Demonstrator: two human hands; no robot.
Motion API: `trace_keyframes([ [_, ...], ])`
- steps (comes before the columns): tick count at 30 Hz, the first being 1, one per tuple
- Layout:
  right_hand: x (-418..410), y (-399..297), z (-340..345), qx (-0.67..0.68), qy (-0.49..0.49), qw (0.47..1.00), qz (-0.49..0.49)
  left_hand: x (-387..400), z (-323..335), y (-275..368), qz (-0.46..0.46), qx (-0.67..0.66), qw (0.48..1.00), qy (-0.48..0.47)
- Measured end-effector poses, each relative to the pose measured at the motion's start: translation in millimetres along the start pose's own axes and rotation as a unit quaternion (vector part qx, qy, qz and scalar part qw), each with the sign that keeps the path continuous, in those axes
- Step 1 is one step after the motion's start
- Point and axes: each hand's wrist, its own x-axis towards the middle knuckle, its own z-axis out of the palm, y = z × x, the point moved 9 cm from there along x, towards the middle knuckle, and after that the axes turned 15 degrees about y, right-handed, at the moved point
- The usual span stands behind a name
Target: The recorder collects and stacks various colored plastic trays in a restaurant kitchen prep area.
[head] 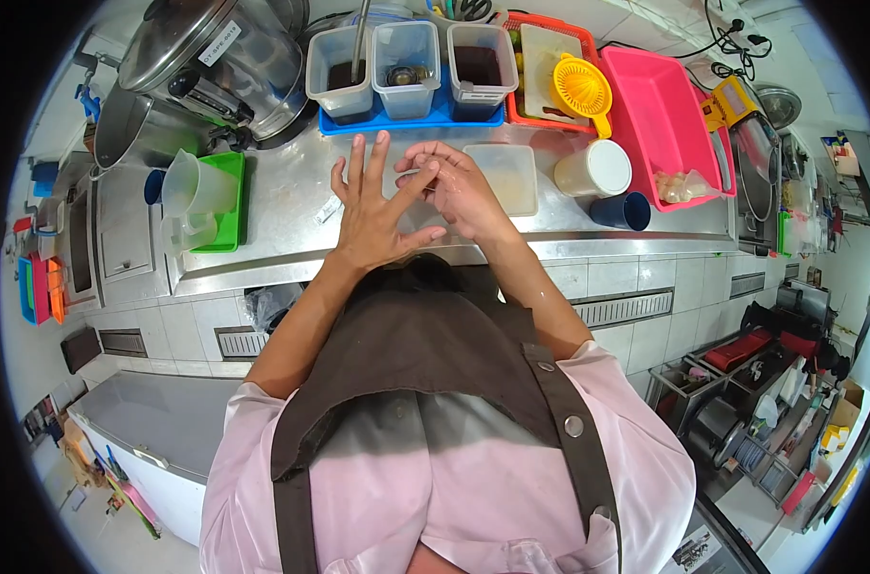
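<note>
My left hand (377,204) is raised over the steel counter (284,194), palm down, fingers spread. My right hand (453,186) is beside it with curled fingers touching or close to my left index finger; the skin looks wet. Whether something small lies between its fingertips cannot be told. Partly behind my right hand lies a translucent rectangular tub (510,179) with pale contents. Farther right are a white-lidded jar (594,168) and a dark blue cup (621,211). Behind my hands, clear plastic containers (406,68) stand on a blue tray (406,123), some holding dark liquid.
On the left, a green tray (227,215) holds a measuring jug (201,186), near a large steel urn (227,72). A yellow citrus juicer (582,86) rests on a cutting board over a red basket (510,107). A pink tub (650,115) holds a plastic bag (686,188).
</note>
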Motion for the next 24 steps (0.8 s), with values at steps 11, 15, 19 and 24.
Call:
trace_keyframes([
  [11, -4, -1, 5, -0.008, -0.004, 1.0, 0.023, -4, -1, -8, -0.01, -0.001, 1.0, 0.009],
  [15, 0, -4, 3, -0.062, 0.026, 0.997, -0.025, -9, -2, -4, -0.007, -0.009, 1.0, 0.024],
  [19, 1, -18, 3, -0.138, 0.025, 0.979, -0.147, -11, -2, 3, 0.03, 0.022, 0.999, 0.014],
  [24, -1, -24, 1, -0.227, 0.046, 0.947, -0.222, -4, -5, 0, 0.023, -0.007, 1.0, 0.001],
])
